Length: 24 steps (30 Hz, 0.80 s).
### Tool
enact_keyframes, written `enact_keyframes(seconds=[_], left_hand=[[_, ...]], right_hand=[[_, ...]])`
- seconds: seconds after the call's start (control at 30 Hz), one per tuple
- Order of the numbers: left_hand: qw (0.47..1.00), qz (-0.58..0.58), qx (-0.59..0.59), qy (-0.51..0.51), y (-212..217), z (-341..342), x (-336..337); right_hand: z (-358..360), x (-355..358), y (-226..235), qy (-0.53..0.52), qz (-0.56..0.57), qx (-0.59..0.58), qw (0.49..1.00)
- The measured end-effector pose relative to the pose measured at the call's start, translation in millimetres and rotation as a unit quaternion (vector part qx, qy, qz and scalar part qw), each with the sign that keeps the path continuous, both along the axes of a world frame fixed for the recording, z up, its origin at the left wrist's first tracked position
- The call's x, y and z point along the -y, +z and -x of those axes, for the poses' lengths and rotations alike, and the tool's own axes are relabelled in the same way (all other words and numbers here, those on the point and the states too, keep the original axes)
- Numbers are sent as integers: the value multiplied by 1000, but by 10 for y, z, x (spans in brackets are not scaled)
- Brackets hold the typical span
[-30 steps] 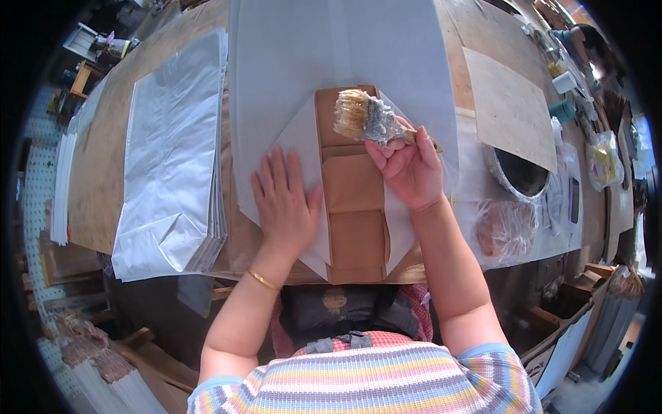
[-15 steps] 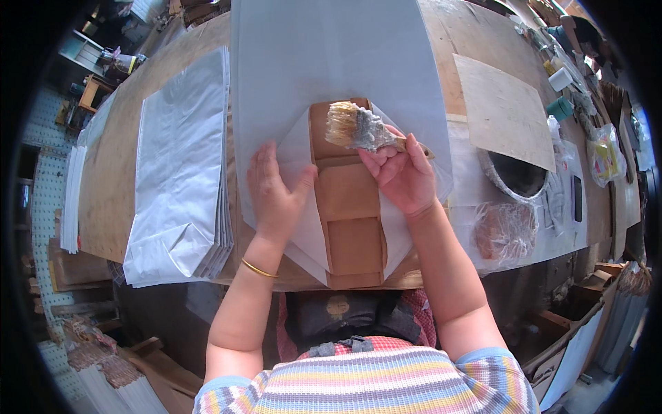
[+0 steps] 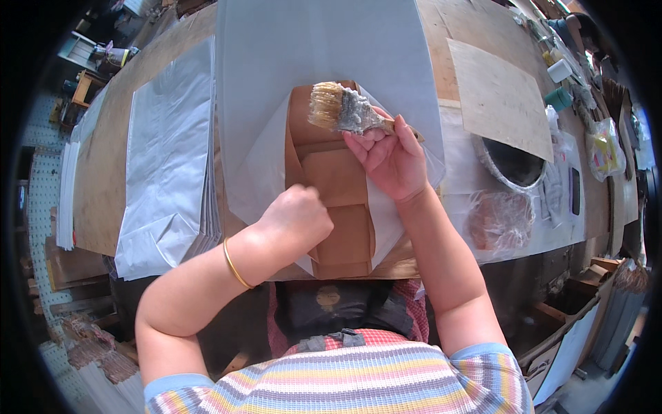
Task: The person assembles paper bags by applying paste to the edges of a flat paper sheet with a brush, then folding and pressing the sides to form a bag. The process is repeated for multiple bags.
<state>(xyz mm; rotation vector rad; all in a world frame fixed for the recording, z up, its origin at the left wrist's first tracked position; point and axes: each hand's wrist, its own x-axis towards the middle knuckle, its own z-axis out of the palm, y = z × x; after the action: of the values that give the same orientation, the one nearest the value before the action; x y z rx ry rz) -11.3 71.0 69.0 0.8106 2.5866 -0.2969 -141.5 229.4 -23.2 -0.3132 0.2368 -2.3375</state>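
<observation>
While the right grip (image 3: pixel 396 164) clamps the paste-caked paintbrush (image 3: pixel 355 112) over the brown bag bottom (image 3: pixel 336 181) | left grip (image 3: pixel 298 217) at its left edge, hold unclear | best keep bristles (image 3: pixel 324 103) clear

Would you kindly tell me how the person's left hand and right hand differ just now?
The left hand shows its back, fingers curled; the right hand is turned palm up. The right hand holds a brush, but whether the left hand grips anything is unclear. The left hand has a gold bangle near its wrist; the right hand has none. Both are bare.
</observation>
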Motion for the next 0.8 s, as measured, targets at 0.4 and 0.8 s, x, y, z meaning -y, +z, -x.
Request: enact_keyframes(seconds=[0.4, 0.8], left_hand=[[960, -180, -118, 177, -26, -159, 306], [836, -400, 5, 375, -289, 302, 523]], right_hand=[[97, -110, -4, 89, -16, -10, 996], [-451, -323, 596, -234, -348, -622, 661]])
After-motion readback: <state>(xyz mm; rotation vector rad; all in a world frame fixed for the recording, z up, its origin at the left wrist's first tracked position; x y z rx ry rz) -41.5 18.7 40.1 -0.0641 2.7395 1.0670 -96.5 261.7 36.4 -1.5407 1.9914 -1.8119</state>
